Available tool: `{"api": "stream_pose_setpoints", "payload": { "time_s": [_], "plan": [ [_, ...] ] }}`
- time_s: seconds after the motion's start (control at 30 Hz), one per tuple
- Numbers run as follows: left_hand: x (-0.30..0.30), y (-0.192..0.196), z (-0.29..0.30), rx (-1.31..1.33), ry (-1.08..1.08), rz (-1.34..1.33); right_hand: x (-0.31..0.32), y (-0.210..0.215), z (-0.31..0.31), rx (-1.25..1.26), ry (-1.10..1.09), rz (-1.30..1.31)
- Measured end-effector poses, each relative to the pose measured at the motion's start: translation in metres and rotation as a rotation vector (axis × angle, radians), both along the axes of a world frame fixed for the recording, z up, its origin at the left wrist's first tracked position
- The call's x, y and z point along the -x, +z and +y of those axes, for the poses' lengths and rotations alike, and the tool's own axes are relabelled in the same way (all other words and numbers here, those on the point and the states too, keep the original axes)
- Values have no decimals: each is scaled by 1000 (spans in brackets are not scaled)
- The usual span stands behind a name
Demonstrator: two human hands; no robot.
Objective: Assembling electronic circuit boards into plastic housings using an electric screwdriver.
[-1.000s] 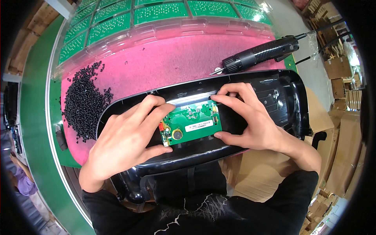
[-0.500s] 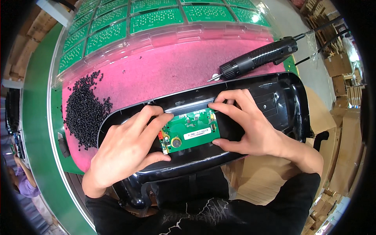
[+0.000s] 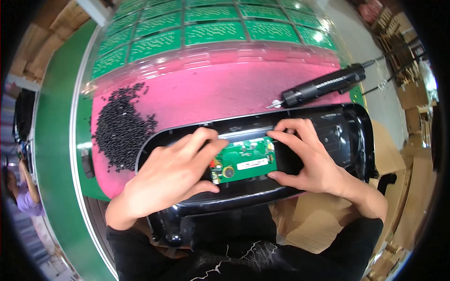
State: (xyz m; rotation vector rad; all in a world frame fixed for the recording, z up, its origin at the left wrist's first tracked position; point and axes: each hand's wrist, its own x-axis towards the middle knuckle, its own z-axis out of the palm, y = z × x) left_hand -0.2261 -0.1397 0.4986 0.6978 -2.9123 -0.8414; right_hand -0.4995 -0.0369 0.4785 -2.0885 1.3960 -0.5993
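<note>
A green circuit board (image 3: 253, 154) with a white label and a round buzzer-like part sits over the inside of a long black plastic housing (image 3: 323, 150). My left hand (image 3: 176, 166) grips the board's left end, thumb at the lower corner and fingers at the upper one. At the right end, my right hand (image 3: 311, 157) pinches it the same way, with the thumb below and the forefinger above. Whether the board rests on the housing floor or hangs just over it, I cannot tell.
A black electric screwdriver (image 3: 323, 86) lies beyond the housing on the pink mat (image 3: 201, 93). Left of the housing is a heap of small black screws (image 3: 123, 131). Clear trays of green boards (image 3: 213, 33) stand at the back. Far left, a person in purple (image 3: 29, 192) shows.
The whole scene has shifted right and slightly down in the picture, as the view turned. Both hands keep their hold on the circuit board inside the housing.
</note>
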Motion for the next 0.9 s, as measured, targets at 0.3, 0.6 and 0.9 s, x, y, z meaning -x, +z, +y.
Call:
{"api": "stream_pose_setpoints", "payload": {
  "time_s": [0.3,0.6,0.9],
  "plan": [
    [-23,-1,-12,-23,116,399,10,48,-1,33,-230,59],
    [-69,-35,-63,354,342,347,119,49,-40,-53,-715,189],
    [-58,-25,-59,190,366,215,26,29,-80,638,-605,-653]
  ]
}}
